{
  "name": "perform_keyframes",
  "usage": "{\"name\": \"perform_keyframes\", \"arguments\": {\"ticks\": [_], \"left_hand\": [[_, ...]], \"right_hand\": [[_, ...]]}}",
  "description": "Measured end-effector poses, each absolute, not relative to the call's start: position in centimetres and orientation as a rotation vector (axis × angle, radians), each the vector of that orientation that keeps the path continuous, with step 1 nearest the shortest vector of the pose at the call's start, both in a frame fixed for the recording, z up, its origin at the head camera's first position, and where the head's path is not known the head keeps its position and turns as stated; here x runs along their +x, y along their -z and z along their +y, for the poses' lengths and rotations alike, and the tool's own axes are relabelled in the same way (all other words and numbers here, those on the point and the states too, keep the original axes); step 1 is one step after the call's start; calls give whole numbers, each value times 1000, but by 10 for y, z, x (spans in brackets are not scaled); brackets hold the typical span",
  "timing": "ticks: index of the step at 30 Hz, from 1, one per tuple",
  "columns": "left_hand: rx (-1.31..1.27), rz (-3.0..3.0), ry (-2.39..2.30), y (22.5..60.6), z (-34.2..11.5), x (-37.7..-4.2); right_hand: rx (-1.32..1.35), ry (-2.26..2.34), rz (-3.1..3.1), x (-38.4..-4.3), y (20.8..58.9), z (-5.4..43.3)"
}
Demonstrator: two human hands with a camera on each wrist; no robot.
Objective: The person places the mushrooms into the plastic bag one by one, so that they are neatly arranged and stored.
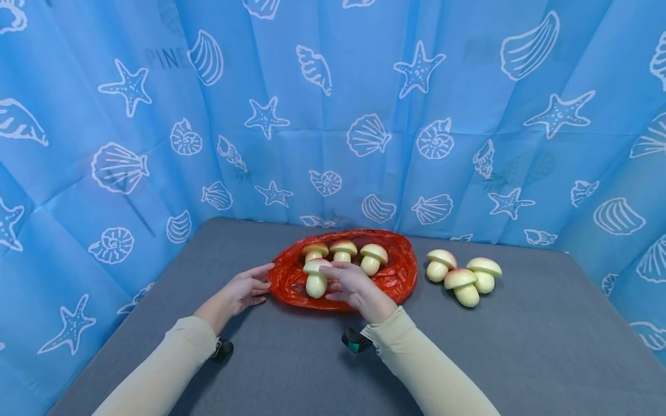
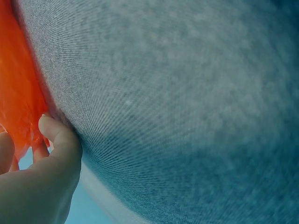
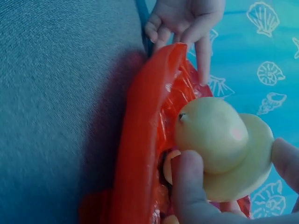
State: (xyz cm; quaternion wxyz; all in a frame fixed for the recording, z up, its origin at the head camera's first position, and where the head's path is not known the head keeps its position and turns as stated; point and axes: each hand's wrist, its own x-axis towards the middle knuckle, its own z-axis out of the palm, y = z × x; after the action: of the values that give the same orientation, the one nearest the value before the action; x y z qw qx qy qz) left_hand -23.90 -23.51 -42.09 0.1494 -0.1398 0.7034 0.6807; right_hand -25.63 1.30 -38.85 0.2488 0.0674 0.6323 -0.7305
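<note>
A red plastic bag (image 1: 343, 303) lies spread on the table with its mouth facing up. My right hand (image 1: 359, 289) pinches a pale yellow mushroom (image 1: 315, 284) by its cap, over the front left of the bag's mouth. In the right wrist view, thumb and fingers grip the cap of this mushroom (image 3: 212, 135), stem toward the camera. Three more mushrooms (image 1: 373, 258) sit inside the bag along its back. My left hand (image 1: 244, 290) rests at the bag's left rim with loosely extended fingers; in the left wrist view its fingertips (image 2: 49, 123) touch the red plastic.
Right of the bag, three similar mushrooms (image 1: 462, 286) with pinkish tinged caps lie grouped on the grey table (image 1: 291, 370). A blue curtain (image 1: 322, 115) with white shells and starfish hangs behind the table's back edge and along its sides.
</note>
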Motion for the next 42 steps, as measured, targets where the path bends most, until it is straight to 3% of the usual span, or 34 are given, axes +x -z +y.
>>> {"name": "perform_keyframes", "arguments": {"ticks": [20, 42], "left_hand": [[-354, 2010, -1952, 421, -236, -238], [-358, 2018, -1955, 420, -234, -235]], "right_hand": [[179, 1964, 1790, -255, 405, -18], [108, 1923, 1822, -250, 404, -10]]}}
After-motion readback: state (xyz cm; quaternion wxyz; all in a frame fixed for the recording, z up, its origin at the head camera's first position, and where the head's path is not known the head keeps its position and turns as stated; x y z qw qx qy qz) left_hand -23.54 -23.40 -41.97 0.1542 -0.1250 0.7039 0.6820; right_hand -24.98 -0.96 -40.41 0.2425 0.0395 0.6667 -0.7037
